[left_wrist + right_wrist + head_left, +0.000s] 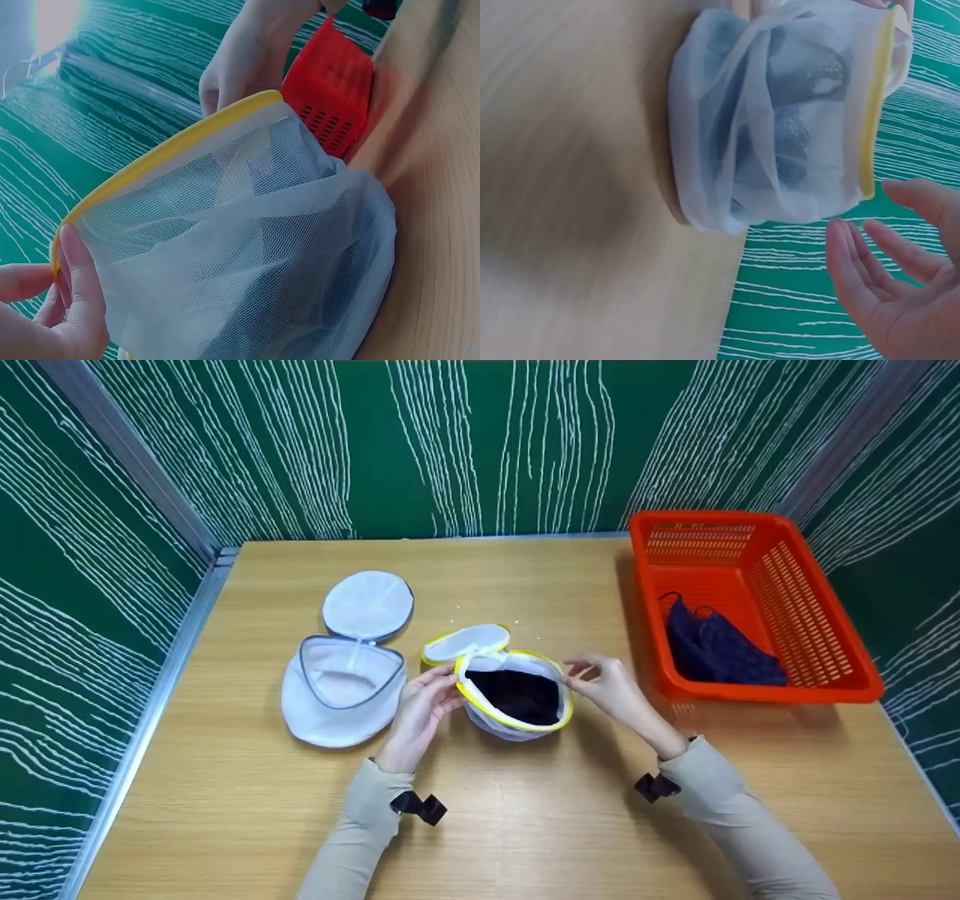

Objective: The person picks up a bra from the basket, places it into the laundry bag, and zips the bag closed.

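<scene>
A white mesh laundry bag [487,718] with a yellow zip edge stands on the table, its mouth open and its round lid [466,643] folded back. Dark fabric [517,696] lies inside and shows through the mesh in both wrist views. My left hand [424,706] pinches the yellow rim on the left side, thumb and fingers on either side of it in the left wrist view. On the other side, my right hand [606,687] hovers by the rim; in the right wrist view its fingers [907,251] are spread, apart from the bag, with nothing between them.
A second mesh laundry bag [341,724] with grey-blue edging lies to the left, its round lid [367,604] flipped back. An orange basket [757,690] at the right holds a navy garment [720,652] with thin straps. Green panels with white streaks wall the table.
</scene>
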`<state>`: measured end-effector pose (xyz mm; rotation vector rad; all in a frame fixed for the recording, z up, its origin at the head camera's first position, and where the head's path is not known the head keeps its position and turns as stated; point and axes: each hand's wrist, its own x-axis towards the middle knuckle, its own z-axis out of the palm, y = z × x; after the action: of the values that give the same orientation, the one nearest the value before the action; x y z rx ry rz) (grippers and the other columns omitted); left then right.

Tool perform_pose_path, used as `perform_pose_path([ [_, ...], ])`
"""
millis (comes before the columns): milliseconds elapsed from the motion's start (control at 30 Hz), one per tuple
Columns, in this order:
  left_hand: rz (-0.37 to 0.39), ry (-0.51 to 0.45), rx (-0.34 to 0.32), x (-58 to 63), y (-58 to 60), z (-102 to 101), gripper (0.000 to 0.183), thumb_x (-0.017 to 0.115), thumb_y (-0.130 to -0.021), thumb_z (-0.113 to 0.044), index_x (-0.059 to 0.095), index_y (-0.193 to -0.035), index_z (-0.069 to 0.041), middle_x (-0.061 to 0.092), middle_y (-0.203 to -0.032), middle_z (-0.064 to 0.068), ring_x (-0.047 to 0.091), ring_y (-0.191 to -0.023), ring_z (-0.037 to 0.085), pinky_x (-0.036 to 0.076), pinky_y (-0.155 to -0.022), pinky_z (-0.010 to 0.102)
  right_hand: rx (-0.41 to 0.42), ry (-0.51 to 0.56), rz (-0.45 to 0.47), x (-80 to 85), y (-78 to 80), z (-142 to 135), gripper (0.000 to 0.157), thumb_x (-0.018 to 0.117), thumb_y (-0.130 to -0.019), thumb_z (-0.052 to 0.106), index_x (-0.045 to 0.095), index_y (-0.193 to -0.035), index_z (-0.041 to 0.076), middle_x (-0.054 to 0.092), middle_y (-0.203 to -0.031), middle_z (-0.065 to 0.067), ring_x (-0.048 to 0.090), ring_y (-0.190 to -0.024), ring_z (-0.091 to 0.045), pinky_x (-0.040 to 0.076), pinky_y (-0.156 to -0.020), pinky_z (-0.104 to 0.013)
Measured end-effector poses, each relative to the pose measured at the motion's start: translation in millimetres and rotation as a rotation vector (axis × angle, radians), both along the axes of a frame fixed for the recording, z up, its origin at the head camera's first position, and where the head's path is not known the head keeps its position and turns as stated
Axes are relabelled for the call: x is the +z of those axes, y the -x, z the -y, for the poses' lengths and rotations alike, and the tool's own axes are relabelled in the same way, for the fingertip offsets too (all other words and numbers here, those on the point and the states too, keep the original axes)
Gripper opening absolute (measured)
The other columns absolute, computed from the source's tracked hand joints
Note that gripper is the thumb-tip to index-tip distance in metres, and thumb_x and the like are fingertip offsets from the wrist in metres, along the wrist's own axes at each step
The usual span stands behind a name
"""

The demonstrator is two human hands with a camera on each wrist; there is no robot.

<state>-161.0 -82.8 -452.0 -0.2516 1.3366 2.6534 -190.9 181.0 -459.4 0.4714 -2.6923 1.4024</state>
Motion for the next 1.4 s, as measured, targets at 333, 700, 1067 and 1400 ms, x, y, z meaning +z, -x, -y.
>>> perform_pose_path([
  [333,-0.009,0.014,-0.022,-2.0,-0.3,2,0.018,0.044,-0.084,0.008,0.058,-0.092,0.0,0.061,-0.083,0.007,0.058,-0.066,0.015,0.05,-0.062,0.025,-0.026,0.194,0.254,-1.7,-2.6,3,0.024,0.054,-0.077,-0.007,0.057,-0.099,-0.017,0.058,-0.069,-0.01,0.053,-0.052,-0.008,0.052,-0.049,-0.025],
  [700,-0.023,0.035,-0.038,-0.5,1.8,4,0.02,0.043,-0.086,0.007,0.055,-0.101,0.007,0.06,-0.083,0.009,0.056,-0.067,0.013,0.046,-0.061,0.023,-0.108,0.552,0.598,-9.4,8.1,-8,0.036,0.059,-0.08,0.006,0.053,-0.112,-0.009,0.062,-0.08,-0.003,0.059,-0.063,-0.01,0.053,-0.064,-0.027],
  [1067,0.004,0.026,-0.026,3.0,3.9,7,0.032,0.042,-0.085,0.008,0.042,-0.116,0.017,0.06,-0.087,0.009,0.056,-0.069,0.013,0.046,-0.062,0.022,-0.091,0.78,0.738,22.0,-7.6,-10,0.015,0.058,-0.082,0.001,0.062,-0.096,-0.001,0.065,-0.081,-0.004,0.062,-0.066,-0.013,0.053,-0.064,-0.024],
  [1400,0.028,0.049,-0.025,1.3,4.3,12,0.029,0.043,-0.085,0.009,0.044,-0.112,0.018,0.059,-0.084,0.008,0.056,-0.066,0.012,0.047,-0.06,0.02,-0.02,0.943,0.805,21.8,-24.5,-17,0.019,0.051,-0.085,-0.004,0.066,-0.082,0.007,0.066,-0.082,-0.005,0.063,-0.07,-0.013,0.052,-0.066,-0.023],
])
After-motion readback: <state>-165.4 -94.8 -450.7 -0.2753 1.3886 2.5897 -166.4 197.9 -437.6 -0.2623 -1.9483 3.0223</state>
